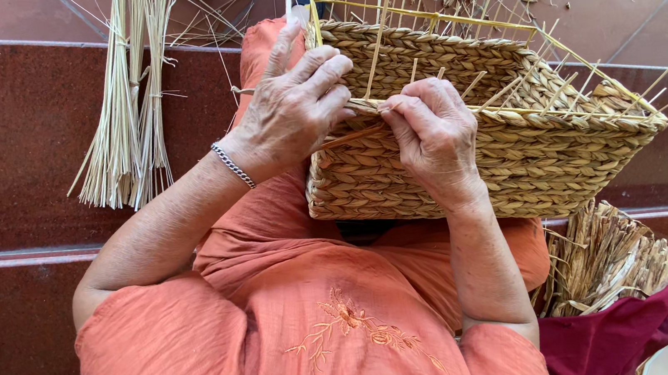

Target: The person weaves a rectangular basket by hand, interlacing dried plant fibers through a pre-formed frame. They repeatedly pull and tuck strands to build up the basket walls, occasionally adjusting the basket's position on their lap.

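Orange cloth with a small embroidered flower [349,320] covers our lap nearest the camera, and on it rests the large woven basket [515,158], tilted with its open top facing far and right, thin stalks poking up from its rim. Left of us on the dark red step lies a bundle of pale reeds [124,111]; low on the right a heap of dried fibre [602,257] sits on a maroon cloth [611,340]. Our left hand [291,108] drapes over the near rim, fingers loosely curled on the weave. Our right hand [428,131] is pinched shut on a strand [362,106] at the rim. We judge the rim is being bound; tucking that strand calls for steady tension.
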